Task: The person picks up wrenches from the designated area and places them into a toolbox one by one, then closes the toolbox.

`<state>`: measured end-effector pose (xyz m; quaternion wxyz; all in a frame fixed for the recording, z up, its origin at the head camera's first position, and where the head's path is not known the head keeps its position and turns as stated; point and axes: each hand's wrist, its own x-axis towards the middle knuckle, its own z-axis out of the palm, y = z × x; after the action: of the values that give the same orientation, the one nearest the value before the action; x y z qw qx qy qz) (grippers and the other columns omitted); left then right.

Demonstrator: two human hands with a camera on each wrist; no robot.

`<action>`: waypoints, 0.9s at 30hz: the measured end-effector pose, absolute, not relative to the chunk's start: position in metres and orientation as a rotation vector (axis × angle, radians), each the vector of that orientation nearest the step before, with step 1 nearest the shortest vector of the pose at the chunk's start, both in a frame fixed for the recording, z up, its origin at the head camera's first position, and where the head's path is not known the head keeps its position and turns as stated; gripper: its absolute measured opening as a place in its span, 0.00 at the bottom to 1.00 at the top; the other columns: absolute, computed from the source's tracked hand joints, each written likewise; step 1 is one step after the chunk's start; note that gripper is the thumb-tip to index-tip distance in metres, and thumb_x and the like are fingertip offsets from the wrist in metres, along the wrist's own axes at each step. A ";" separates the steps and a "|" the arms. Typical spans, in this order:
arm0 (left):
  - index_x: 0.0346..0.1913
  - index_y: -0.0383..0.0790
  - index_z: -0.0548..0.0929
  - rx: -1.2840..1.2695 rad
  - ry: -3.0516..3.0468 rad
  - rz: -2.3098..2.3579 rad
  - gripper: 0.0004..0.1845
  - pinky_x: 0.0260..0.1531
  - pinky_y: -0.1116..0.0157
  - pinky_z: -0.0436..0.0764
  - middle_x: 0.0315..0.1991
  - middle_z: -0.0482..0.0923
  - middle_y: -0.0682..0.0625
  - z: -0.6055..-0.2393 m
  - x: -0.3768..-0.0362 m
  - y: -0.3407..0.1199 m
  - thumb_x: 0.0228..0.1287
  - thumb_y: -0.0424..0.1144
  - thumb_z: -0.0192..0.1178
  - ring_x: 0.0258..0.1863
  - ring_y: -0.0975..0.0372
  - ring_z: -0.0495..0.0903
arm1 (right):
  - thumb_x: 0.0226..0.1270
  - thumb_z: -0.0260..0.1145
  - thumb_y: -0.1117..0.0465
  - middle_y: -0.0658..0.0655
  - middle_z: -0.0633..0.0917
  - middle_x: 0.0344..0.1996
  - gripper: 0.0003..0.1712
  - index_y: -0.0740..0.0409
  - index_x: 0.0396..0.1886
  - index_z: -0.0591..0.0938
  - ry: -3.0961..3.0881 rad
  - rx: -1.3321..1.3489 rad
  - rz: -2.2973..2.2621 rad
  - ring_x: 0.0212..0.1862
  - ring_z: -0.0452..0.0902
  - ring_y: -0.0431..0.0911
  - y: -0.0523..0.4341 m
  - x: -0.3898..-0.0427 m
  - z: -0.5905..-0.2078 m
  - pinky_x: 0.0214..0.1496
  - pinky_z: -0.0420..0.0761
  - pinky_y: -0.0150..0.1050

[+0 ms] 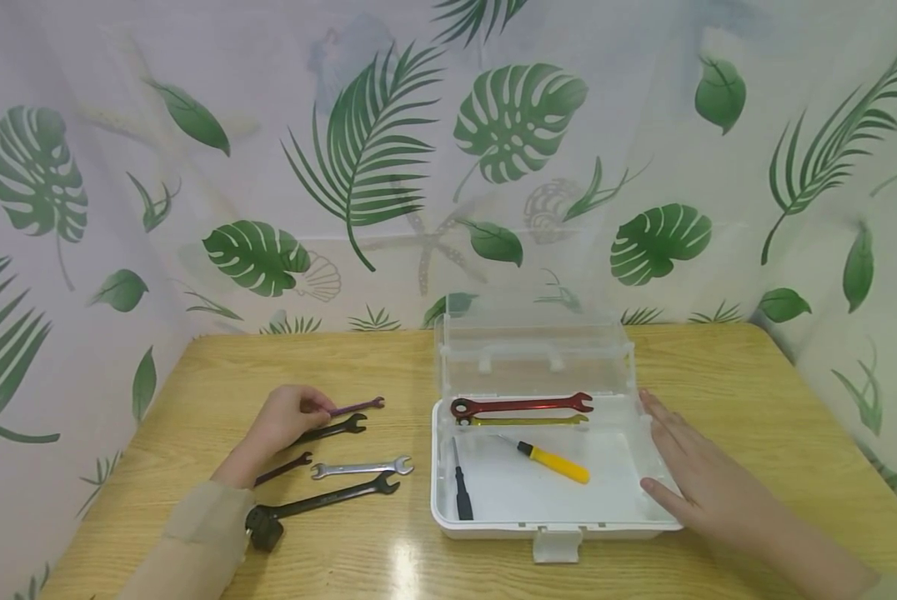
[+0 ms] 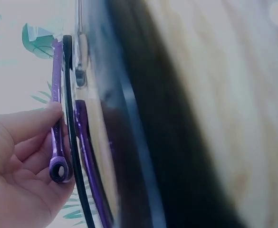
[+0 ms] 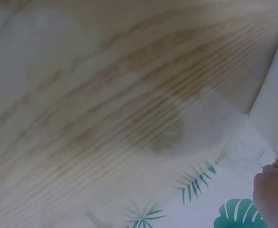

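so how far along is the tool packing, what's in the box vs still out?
Done: red wrench, yellow wrench, yellow screwdriver and black screwdriver lie in the open box. In hand: left hand pinches the purple wrench; right hand rests against the box's side. Left: four wrenches on the table, including the silver wrench.

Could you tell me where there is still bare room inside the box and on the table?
Inside the box, the floor between the yellow screwdriver and the front wall is free. The table is bare behind the left hand; the wrenches crowd the left front.
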<state>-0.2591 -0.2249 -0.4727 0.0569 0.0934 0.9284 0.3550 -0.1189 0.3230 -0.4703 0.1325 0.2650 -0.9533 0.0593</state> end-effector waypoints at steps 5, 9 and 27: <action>0.45 0.30 0.88 0.262 2.781 1.144 0.05 0.38 0.66 0.81 0.39 0.88 0.40 -0.470 -0.259 -0.220 0.72 0.28 0.66 0.36 0.58 0.82 | 0.76 0.67 0.48 0.59 0.47 0.88 0.51 0.70 0.84 0.54 -2.786 0.750 0.169 0.85 0.23 0.28 0.323 -0.118 -0.470 0.79 0.27 0.17; 0.46 0.29 0.88 0.250 2.774 1.185 0.06 0.36 0.66 0.81 0.39 0.87 0.40 -0.469 -0.259 -0.216 0.71 0.29 0.65 0.35 0.58 0.81 | 0.77 0.66 0.47 0.59 0.47 0.88 0.52 0.69 0.85 0.52 -2.814 0.730 0.160 0.85 0.23 0.29 0.322 -0.118 -0.471 0.79 0.26 0.17; 0.49 0.31 0.87 0.257 2.775 1.220 0.07 0.45 0.62 0.82 0.46 0.87 0.39 -0.430 -0.250 -0.192 0.75 0.31 0.63 0.46 0.52 0.84 | 0.78 0.65 0.48 0.59 0.48 0.88 0.51 0.68 0.85 0.51 -2.817 0.731 0.169 0.85 0.23 0.28 0.322 -0.117 -0.471 0.78 0.25 0.16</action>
<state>-0.2502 -0.1921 -0.4299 0.0497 0.0843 0.9110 0.4006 -0.1175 0.3219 -0.4711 0.1129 0.2491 -0.9602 0.0575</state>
